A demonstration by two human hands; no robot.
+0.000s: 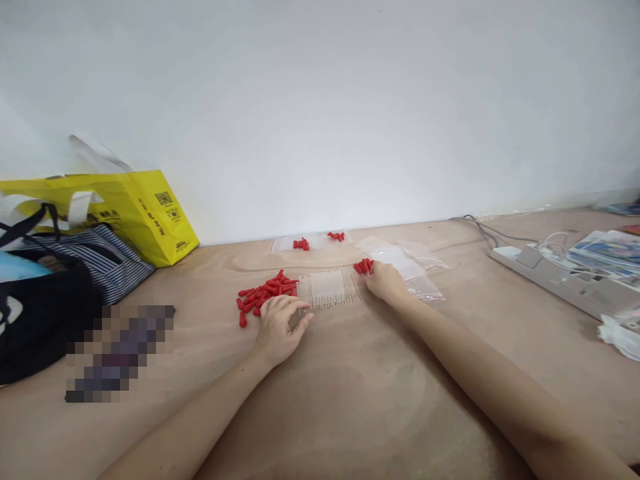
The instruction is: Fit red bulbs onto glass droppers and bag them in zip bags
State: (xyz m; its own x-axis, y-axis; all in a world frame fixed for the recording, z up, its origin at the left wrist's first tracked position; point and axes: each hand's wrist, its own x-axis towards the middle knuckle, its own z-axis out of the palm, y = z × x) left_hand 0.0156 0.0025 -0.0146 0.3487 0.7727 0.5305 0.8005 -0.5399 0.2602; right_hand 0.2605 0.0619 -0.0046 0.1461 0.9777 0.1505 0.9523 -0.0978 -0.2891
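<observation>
My left hand (281, 329) lies palm down at the near edge of a loose pile of red rubber bulbs (267, 291). Its fingers are stretched out and the thumb stands apart. To the right of that pile lies a row of thin clear tubes (330, 289), side by side. Beyond the row's right end, my right hand (387, 283) is closed at a small cluster of red bulbs (364, 266), its fingertips curled against them. How many bulbs it grips is hidden. Under and behind my right wrist are flat clear plastic bags (407, 263).
Farther back, small red groups (301, 245) lie on a clear bag (280, 245) near the wall. A yellow bag (150, 213), a striped pouch (117, 257) and a black bag (45, 320) stand left. On the right lie a power strip (560, 277), cables, printed sheets (607, 253) and a crumpled tissue (620, 337).
</observation>
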